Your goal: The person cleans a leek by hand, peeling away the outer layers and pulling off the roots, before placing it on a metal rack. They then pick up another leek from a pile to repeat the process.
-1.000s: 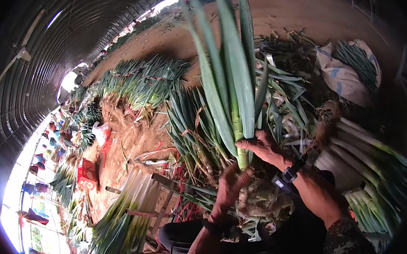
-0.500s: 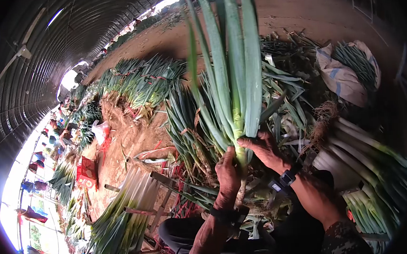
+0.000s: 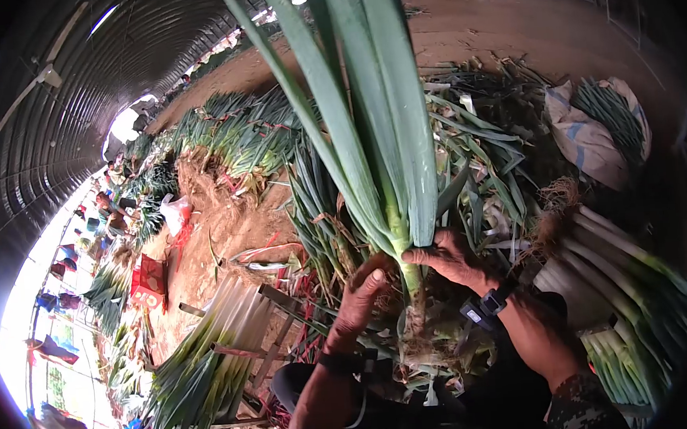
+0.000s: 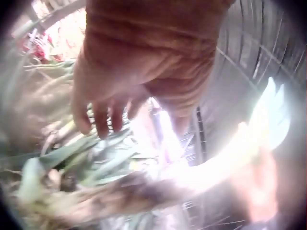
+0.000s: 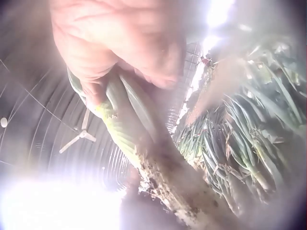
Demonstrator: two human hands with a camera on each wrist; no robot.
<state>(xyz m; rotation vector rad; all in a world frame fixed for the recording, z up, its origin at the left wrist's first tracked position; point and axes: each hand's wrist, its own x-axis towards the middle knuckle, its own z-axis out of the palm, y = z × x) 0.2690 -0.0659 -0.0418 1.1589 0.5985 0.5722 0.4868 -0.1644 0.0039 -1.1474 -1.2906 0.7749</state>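
Observation:
A large leek (image 3: 391, 211) stands upright in front of the body, its broad green leaves fanning up past the top of the head view. The right hand (image 3: 452, 261) grips it where the leaves meet the stalk, thumb across the front. In the right wrist view that hand (image 5: 120, 43) curls round the leek (image 5: 129, 129), whose lower stalk is dirty. Left of the stalk, the left hand (image 3: 359, 295) is apart from it, thumb raised. The left wrist view shows that hand (image 4: 139, 72) with fingers extended and nothing in them, above the blurred stalk (image 4: 115, 199).
Trimmed leeks (image 3: 224, 326) lie on a wooden rack at the left, and more (image 3: 614, 267) lie at the right. Piles of leafy leeks (image 3: 234, 130) cover the ground behind. A white sack (image 3: 589, 137) and a red box (image 3: 148, 281) stand farther off.
The left hand came up to the stalk, then moved off it to the left and down. The leek's leaves have tilted left and nearer, with the right hand still gripping it.

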